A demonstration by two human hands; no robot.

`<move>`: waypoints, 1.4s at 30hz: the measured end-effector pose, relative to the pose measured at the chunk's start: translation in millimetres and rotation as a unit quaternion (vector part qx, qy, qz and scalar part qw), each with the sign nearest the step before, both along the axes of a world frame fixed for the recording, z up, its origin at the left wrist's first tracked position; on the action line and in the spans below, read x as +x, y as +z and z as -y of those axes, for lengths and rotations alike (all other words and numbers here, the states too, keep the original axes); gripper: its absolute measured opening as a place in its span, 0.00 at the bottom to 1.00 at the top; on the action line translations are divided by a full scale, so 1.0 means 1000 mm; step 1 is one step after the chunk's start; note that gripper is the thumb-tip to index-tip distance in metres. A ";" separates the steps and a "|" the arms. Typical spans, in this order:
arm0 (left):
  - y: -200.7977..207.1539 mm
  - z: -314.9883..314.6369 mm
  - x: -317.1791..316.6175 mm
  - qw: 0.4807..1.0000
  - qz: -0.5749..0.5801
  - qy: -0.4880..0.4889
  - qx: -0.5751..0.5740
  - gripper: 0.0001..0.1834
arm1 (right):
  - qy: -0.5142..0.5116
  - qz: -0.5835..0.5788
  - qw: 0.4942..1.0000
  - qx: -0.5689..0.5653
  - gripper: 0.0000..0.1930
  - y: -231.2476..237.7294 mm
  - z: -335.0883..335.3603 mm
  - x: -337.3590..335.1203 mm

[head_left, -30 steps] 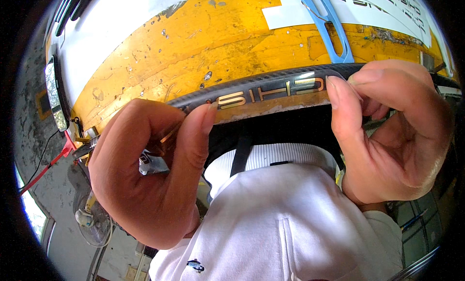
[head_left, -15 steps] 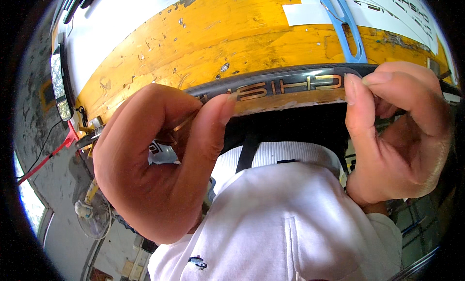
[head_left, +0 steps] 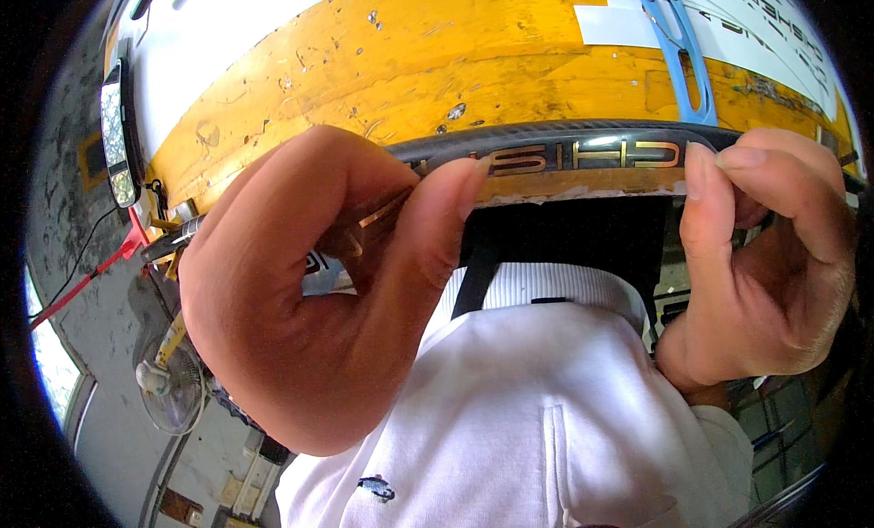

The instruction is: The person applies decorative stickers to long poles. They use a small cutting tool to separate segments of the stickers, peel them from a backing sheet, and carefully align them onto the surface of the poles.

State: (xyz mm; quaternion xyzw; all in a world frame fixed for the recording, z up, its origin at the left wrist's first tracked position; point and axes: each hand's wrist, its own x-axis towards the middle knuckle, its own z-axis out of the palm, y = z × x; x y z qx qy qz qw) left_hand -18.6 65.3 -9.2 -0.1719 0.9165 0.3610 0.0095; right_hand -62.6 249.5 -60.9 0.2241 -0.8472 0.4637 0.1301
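Closer now, left hand [head_left: 309, 291] and right hand [head_left: 765, 264] pinch the curved black rubber tyre [head_left: 583, 150].

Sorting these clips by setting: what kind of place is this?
Probably a workshop or garage: a scuffed yellow workbench, a standing fan on a bare concrete floor, and both hands pinching a black bicycle tyre.

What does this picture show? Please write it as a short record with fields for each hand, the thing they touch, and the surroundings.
left hand: left hand curled, thumb tip on the black curved strip
right hand: right hand curled, fingertip on the strip's right part
strip: black, curved, gold lettering, against the worn yellow board
below: white collared shirt
left edge: standing fan, red cable
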 end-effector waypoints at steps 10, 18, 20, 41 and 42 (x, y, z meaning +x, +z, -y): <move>-0.002 0.001 -0.002 1.000 0.001 -0.008 0.006 0.11 | 0.005 -0.013 1.000 0.011 0.18 -0.002 -0.002 -0.001; -0.001 0.002 -0.003 1.000 -0.002 -0.015 -0.001 0.10 | 0.006 -0.001 1.000 0.016 0.18 0.000 -0.003 -0.002; 0.002 0.001 -0.001 1.000 -0.003 -0.005 -0.005 0.11 | 0.006 0.001 1.000 0.006 0.18 0.001 -0.002 -0.002; -0.006 0.002 0.000 1.000 -0.018 -0.002 0.019 0.12 | -0.009 0.014 1.000 -0.010 0.18 -0.003 -0.003 -0.001; -0.006 0.002 0.000 1.000 -0.020 -0.002 0.016 0.12 | -0.011 0.013 1.000 -0.010 0.18 -0.003 -0.003 0.000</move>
